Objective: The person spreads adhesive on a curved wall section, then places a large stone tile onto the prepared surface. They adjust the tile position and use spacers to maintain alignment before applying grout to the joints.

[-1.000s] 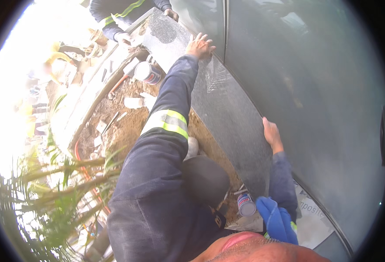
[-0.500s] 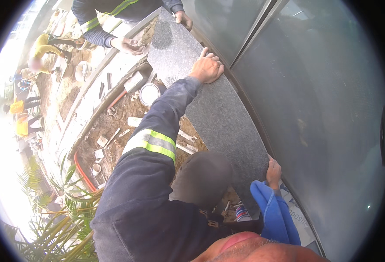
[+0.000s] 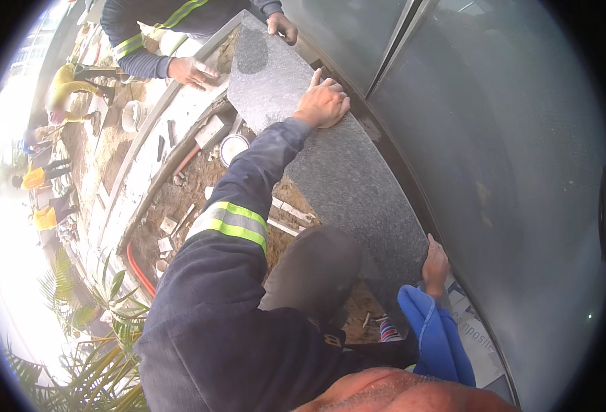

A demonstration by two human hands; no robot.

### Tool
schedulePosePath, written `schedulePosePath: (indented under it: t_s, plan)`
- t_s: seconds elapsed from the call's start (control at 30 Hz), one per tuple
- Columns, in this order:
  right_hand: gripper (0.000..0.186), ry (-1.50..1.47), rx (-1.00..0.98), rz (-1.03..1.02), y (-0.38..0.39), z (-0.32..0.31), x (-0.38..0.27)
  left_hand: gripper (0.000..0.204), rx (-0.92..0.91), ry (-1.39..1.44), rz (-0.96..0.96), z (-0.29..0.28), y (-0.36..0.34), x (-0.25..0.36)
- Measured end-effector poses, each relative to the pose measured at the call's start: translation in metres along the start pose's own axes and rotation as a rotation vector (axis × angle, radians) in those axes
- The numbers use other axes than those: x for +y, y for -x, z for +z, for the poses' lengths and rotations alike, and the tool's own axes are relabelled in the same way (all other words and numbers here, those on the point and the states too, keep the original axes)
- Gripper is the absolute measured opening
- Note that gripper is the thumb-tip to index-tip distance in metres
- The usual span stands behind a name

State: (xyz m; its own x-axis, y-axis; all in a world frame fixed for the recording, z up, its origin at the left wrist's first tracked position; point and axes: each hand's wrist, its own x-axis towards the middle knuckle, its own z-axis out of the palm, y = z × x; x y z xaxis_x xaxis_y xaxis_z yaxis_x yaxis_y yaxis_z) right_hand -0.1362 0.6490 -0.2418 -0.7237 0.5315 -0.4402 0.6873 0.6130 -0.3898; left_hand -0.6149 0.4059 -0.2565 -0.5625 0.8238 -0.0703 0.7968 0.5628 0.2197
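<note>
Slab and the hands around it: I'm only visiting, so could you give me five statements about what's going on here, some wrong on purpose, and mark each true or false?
1. The left hand rests on the slab. True.
2. No hand is at the slab's right edge. False: the right hand is there, beside the panel.
3. The slab has a dark patch near its far end. True.
4. Nobody else is near the slab. False: a co-worker is at its far end.
5. A can stands on the slab. False: the pale-topped can is off it, to the left.
</note>
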Motion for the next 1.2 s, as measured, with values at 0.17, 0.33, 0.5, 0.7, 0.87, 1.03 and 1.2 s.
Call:
schedulePosePath:
  t_s: [0.17, 0.33, 0.5, 0.7, 0.87, 1.03, 1.2]
  plan:
    - [0.050, -0.002, 0.009, 0.011, -0.002, 0.000, 0.000, 0.043, -0.015, 0.060, -0.034, -0.003, 0.000, 0.002]
    - [0.050, 0.012, -0.005, 0.018, -0.005, 0.004, 0.004, 0.044, -0.039, 0.062, -0.034, -0.001, -0.006, -0.003]
    - [0.051, -0.010, 0.012, 0.043, -0.002, 0.008, 0.009, 0.043, -0.032, 0.068, -0.019, 0.010, -0.005, -0.006]
    - [0.051, -0.005, 0.009, 0.042, -0.005, 0.010, 0.017, 0.043, 0.285, 0.180, 0.008, 0.004, 0.006, -0.003]
    - [0.050, -0.011, 0.027, -0.071, -0.004, 0.012, 0.026, 0.052, 0.712, 0.352, -0.330, 0.006, 0.096, 0.038]
    - [0.052, -0.049, 0.033, -0.218, -0.002, 0.013, 0.033, 0.083, 0.865, 0.835, -0.925, 0.061, 0.215, 0.117]
    - [0.054, 0.029, -0.004, -0.084, -0.006, 0.014, 0.035, 0.089, 0.889, 1.136, -0.851, 0.098, 0.203, 0.149]
